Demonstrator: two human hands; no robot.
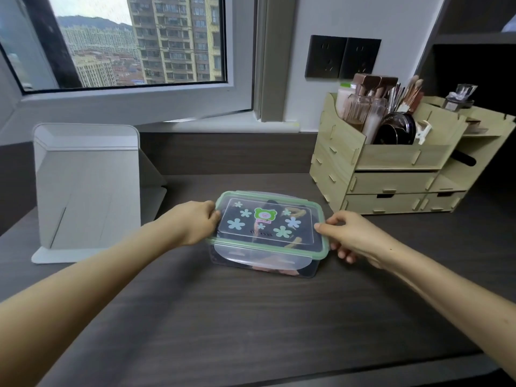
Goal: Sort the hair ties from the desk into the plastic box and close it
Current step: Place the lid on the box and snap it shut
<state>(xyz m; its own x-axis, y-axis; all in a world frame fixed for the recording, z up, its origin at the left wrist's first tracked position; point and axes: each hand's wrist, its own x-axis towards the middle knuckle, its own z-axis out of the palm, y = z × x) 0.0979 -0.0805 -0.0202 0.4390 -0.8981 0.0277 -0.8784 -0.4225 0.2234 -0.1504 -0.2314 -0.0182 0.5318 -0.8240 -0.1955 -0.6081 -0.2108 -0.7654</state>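
White plastic is catching the window light at the far left, where a folding stand (86, 188) is standing upright on the dark wood-grain desk (251, 317). Moving rightward, the left hand (196, 223) is reaching in from the lower left and pressing against the left end of the plastic box (265, 263), its fingers curled closed around the green-rimmed lid (269, 222) at that edge. The box is sitting at the middle of the desk, with the clear lid lying on top of it, showing pale flower stickers and a green bear sticker. Dark and brownish hair ties (296, 215) are showing dimly through the lid and the clear walls, inside the box; their number is too blurred to tell. The front latch flap is hanging down over the near wall. Further right, the right hand (351, 236) is resting at the box's right end, thumb lying on the lid's rim and fingers bent loosely beside the wall, touching but not clamping anything. Beyond it, a pale wooden organiser (391, 174) with drawers is holding brushes and jars near the wall.
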